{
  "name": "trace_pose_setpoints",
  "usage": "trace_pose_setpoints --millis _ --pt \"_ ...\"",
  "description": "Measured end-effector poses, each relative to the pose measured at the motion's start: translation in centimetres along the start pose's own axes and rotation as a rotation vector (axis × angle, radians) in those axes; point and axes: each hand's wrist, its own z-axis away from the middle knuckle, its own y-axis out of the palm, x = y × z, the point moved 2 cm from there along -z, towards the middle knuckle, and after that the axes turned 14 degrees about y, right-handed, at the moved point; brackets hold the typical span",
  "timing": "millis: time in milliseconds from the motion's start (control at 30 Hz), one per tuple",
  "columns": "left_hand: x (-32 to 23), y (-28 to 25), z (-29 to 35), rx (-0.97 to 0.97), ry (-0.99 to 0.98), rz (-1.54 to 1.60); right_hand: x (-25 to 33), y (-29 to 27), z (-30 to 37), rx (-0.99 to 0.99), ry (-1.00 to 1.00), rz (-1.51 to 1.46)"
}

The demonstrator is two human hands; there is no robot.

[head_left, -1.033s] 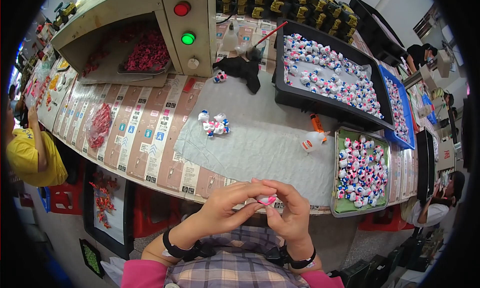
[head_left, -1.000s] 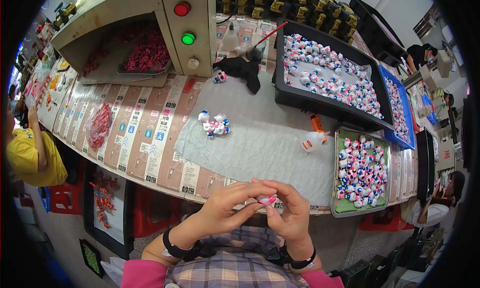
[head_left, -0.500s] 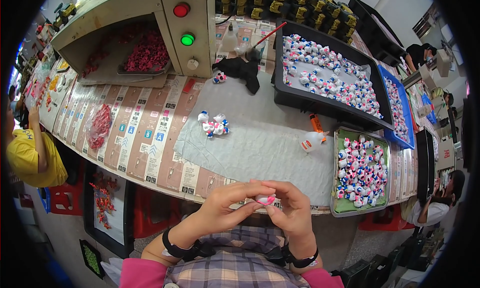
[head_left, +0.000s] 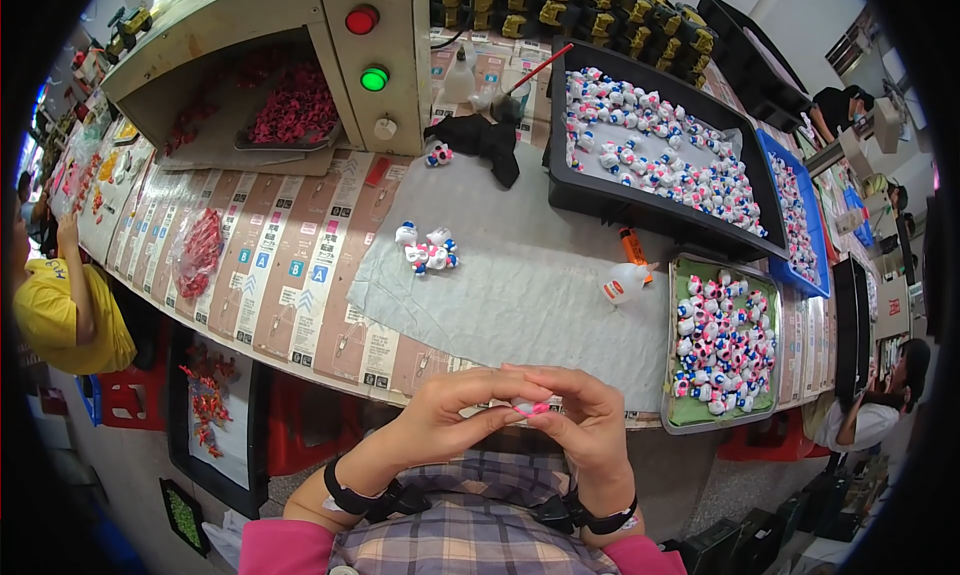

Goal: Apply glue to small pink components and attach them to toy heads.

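Note:
Just in front of the table's near edge, my left hand and my right hand meet, fingertips closed together. Between them is a small white and pink figurine, mostly covered by my fingers. On the grey-white cloth beyond sits a small cluster of white, pink and blue figurines. A single figurine lies farther back beside a black cloth. To the right, a green-lined metal tray holds many similar figurines.
A large black bin of figurines stands at the back right, beside a blue bin. Near the metal tray are a clear squeeze bottle and an orange tube. A beige machine stands back left. A bag of red pieces lies left.
The figurine has turned slightly and sits lower between my fingertips, with less of its white showing. My hands stay in nearly the same place.

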Motion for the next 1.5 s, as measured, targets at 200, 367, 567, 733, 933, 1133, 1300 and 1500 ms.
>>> trace_pose_setpoints --millis 200,367,567,733,933,1133,1300,1500 --pt "0.2 0.0 -0.1 -0.032 -0.016 0.134 0.2 0.0 0.0 -0.056 -0.043 0.133" --pt "0.3 -0.2 0.0 -0.023 -0.024 0.168 0.3 0.0 0.1 -0.066 -0.051 0.159" --pt "0.6 -0.2 0.4 -0.039 -0.061 0.253 0.8 -0.2 -0.2 -0.061 -0.048 0.223" --pt "0.8 -0.1 0.7 -0.115 -0.181 0.436 1.5 -0.5 -0.2 -0.122 -0.073 0.502" --pt "-0.1 0.5 -0.1 -0.040 -0.148 0.278 -1.4 -0.5 -0.7 0.051 0.214 -0.377" --pt "0.5 0.5 0.5 -0.188 -0.283 0.248 -2.7 -0.2 -0.7 0.052 0.238 -0.365" --pt "0.4 0.7 0.1 -0.226 -0.318 0.284 -3.0 -0.4 -0.8 0.025 0.246 -0.370" --pt "1.1 -1.1 -0.2 -0.178 -0.278 0.024 -0.2 -6.0 -0.9 -0.382 -0.074 -0.110"
